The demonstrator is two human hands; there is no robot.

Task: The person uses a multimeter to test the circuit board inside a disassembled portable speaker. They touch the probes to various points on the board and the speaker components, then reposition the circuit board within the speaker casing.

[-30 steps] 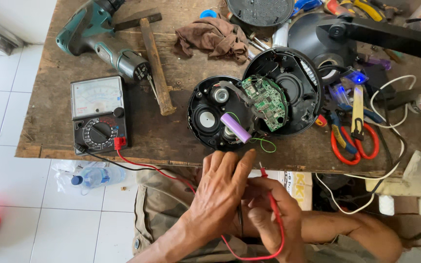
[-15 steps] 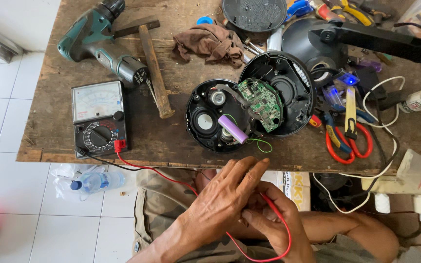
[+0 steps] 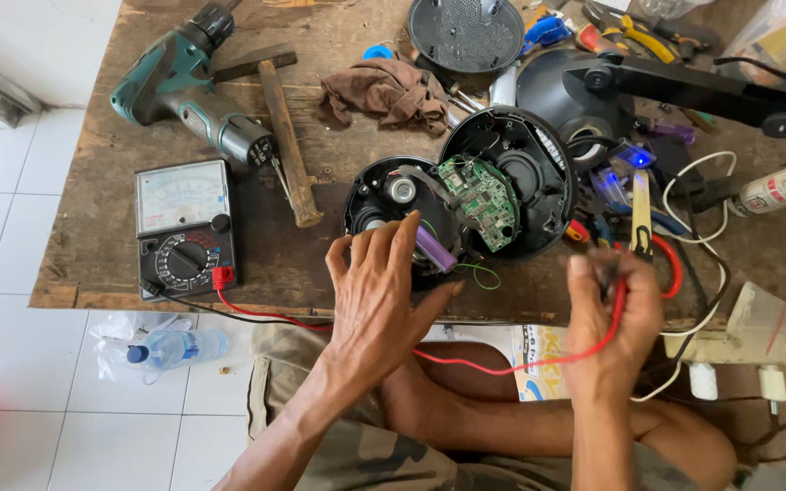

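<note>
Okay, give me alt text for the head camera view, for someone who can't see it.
A person's left hand reaches over an opened round black device with a green circuit board on a wooden workbench, while the right hand holds a red test lead. An analog multimeter, cordless drill and hammer lie to the left.

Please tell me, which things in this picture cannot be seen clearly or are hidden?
Head view:
- Right hand: motion-blurred; what it pinches besides the red wire is unclear.
- Purple cell: partly covered by the left hand.
- Meter dial: markings too small.
- Black arm: cut off by the right edge.
</note>
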